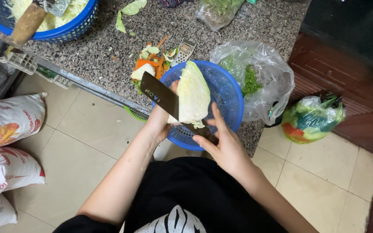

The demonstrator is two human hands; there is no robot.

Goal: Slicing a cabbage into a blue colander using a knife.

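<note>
Pale cabbage wedge point(193, 94) sits gripped in the left hand point(160, 121); right hand point(223, 144) clasps a dark knife point(165, 96).

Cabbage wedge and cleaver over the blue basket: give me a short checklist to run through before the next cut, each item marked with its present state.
1. Left hand grips the cabbage wedge from below: ok.
2. Right hand holds the handle end of the dark cleaver: ok, though the handle itself is hidden.
3. Wedge sits above the blue basket, so cut pieces should fall in: ok.
4. Left fingers clear of the blade edge: cannot tell, the wedge and blade hide them.
5. Basket fully supported: not ok, it overhangs the granite counter edge.
6. Vegetable scraps and grater lie apart from the blade: ok.
</note>
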